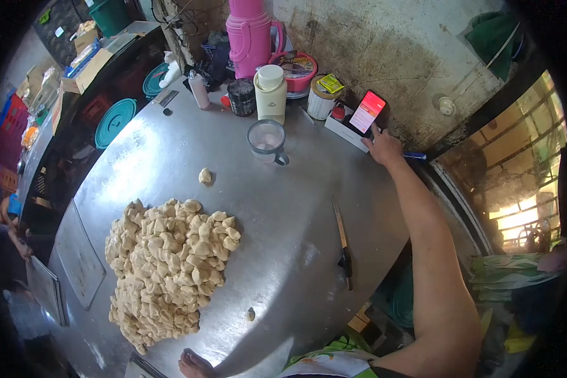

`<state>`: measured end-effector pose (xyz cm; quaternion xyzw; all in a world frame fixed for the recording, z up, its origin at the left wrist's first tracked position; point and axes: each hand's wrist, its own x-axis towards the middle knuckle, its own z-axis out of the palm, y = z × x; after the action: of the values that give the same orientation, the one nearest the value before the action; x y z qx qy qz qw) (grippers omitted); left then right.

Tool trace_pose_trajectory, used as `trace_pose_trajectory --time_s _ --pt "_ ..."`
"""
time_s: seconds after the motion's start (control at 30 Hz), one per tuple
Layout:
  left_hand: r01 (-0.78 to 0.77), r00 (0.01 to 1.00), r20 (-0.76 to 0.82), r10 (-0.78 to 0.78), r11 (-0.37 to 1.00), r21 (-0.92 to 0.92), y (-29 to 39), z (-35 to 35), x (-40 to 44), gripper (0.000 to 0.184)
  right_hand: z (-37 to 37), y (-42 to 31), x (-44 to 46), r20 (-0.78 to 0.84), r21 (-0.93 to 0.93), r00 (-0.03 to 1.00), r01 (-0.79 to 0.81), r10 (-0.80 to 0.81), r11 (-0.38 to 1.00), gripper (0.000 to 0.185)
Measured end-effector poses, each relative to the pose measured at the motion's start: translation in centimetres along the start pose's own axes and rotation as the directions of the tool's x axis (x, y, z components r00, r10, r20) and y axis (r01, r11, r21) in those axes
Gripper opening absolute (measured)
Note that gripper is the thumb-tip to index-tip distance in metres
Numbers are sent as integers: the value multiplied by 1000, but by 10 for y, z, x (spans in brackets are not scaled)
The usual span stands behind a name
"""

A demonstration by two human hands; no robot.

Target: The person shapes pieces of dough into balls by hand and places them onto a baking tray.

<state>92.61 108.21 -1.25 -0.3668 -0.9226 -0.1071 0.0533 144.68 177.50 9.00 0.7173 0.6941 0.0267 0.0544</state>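
My right hand (pixel 384 146) reaches out to the far right of the metal table (pixel 283 220). Its fingers are extended, one at the lower edge of a lit smartphone (pixel 367 111). The phone leans upright in a white box (pixel 346 133). At the bottom edge of the view is my left hand (pixel 194 364), dark and partly cut off, by the table's near side; its fingers are too unclear to read. A large heap of dough pieces (pixel 170 271) lies beyond it. Single dough pieces (pixel 205 176) sit apart from the heap. A knife (pixel 341 236) lies right of centre.
A glass mug (pixel 266 142), cream bottle (pixel 271 94), black jar (pixel 241 97) and pink jug (pixel 249 38) stand at the back. A pen (pixel 414 155) lies right of my hand. At far left, another person's hand (pixel 24 251) is at some trays (pixel 44 290).
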Motion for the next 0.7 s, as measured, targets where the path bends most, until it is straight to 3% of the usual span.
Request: trace_pose_trajectory --time_s 0.7 --pt "-21 999 42 20 1000 5 -5 2 -2 43 -3 -16 12 -2 7 999 -42 42 999 83"
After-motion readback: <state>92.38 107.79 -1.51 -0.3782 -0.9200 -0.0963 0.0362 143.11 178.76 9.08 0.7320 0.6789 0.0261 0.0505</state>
